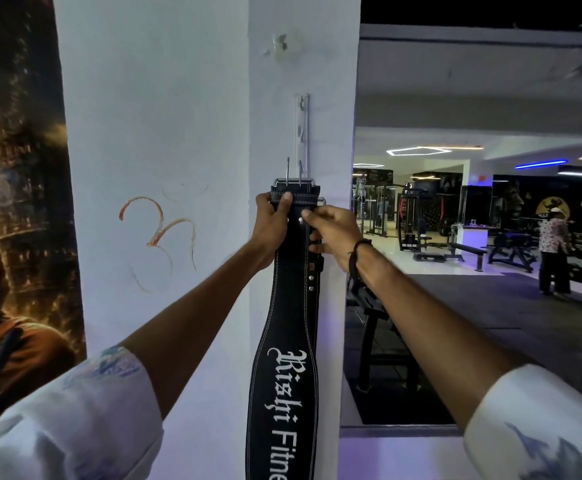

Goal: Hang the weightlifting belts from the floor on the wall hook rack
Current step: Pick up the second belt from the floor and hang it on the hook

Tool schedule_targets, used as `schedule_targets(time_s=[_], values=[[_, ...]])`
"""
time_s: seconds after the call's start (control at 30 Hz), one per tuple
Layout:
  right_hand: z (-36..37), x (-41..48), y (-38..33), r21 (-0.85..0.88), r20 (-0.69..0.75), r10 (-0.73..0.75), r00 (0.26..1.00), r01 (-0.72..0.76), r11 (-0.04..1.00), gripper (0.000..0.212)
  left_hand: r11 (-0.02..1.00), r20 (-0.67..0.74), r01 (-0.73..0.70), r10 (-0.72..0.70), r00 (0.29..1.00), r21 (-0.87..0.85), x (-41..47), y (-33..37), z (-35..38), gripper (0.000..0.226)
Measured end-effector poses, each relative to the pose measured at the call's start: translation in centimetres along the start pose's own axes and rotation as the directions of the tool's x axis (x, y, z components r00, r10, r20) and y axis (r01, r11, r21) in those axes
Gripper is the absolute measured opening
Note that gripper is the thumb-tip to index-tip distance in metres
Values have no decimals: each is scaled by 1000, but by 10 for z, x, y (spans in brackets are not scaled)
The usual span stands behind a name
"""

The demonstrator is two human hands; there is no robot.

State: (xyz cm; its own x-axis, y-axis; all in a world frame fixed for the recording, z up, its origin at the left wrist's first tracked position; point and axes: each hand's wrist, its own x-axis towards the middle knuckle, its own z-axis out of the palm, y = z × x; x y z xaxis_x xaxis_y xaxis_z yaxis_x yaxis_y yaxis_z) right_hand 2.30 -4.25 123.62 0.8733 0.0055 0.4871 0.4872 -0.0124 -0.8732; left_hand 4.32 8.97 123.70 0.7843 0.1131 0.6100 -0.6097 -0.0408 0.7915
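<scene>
The belt (284,341) looks like matt black leather with pale stitching, small shiny rivets and white printed lettering. Its buckle (294,183) is bright polished metal. The hook rack (301,128) is glossy metal on a smooth, matt white painted pillar (178,133).

One black leather weightlifting belt (284,341) hung vertically against the white pillar, directly below the wall hook rack (301,133). Its steel buckle (294,183), prongs upward, sat at the rack's lower end. White stitching and white lettering ran lengthwise.
</scene>
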Motion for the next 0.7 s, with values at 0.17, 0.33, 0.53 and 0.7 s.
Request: schedule_targets(time_s=[0.17, 0.33, 0.53, 0.7], values=[[13, 4, 0, 75, -100, -53, 994, 61, 995, 22, 993, 75, -95, 90, 993, 75, -20, -11, -7, 30], [3, 17, -38, 90, -246, -117, 962, 143, 986, 11, 905, 241, -123, 24, 970, 407, -123, -108, -27, 34], [4, 20, -43, 14, -169, -152, 974, 157, 988, 22, 885, 170, -199, 138, 976, 422, -82, -74, -23, 26], [14, 13, -28, 6, -113, -157, 981, 159, 987, 19, 907, 12, -229, 240, 971, 352, -18, 2, -3, 38]])
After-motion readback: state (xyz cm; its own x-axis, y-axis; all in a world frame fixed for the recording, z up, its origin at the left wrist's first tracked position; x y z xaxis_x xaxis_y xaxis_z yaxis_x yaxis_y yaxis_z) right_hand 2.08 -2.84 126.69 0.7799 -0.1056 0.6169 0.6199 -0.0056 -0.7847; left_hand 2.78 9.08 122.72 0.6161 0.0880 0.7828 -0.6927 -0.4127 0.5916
